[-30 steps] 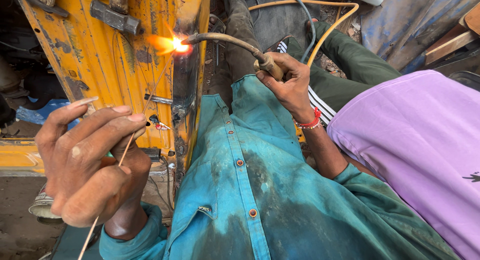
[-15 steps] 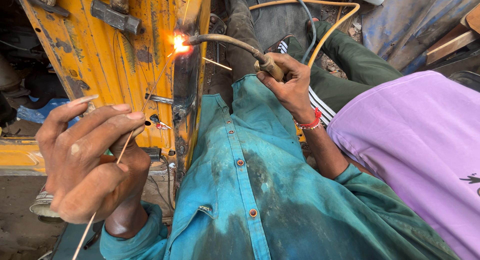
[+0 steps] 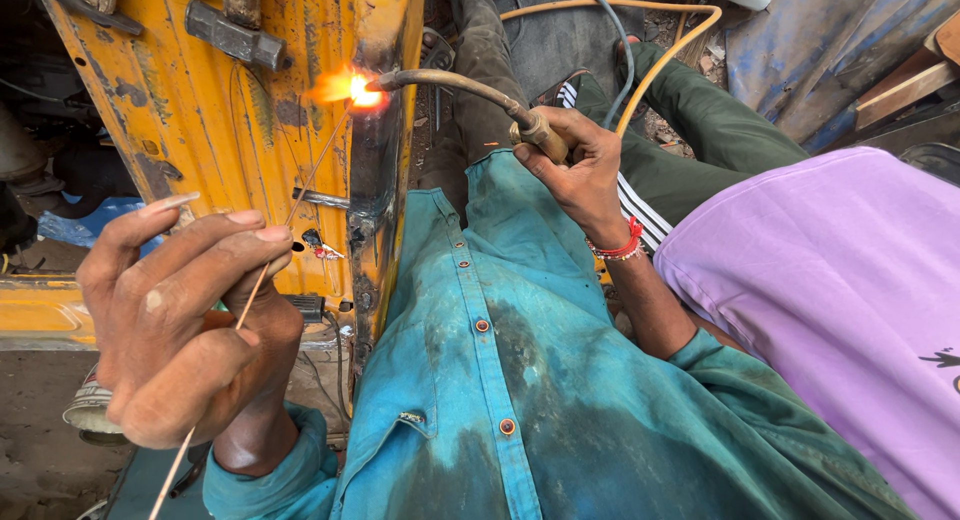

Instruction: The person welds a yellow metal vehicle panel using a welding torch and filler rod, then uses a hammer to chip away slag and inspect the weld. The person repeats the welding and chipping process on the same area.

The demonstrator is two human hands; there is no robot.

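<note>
My right hand grips the brass handle of a gas torch. Its curved nozzle points left, and an orange flame burns at the tip against a rusty yellow metal panel. My left hand pinches a thin filler rod between thumb and fingers. The rod slants up and to the right, and its tip reaches the flame. I wear a stained teal shirt.
An orange hose and a grey hose run back from the torch. A person in a purple shirt and green trousers sits close on the right. A dark metal bracket is bolted to the panel's top.
The rod's tip has risen into the flame at the panel's edge. The flame flickered and shifted slightly. Both hands stay almost where they were.
</note>
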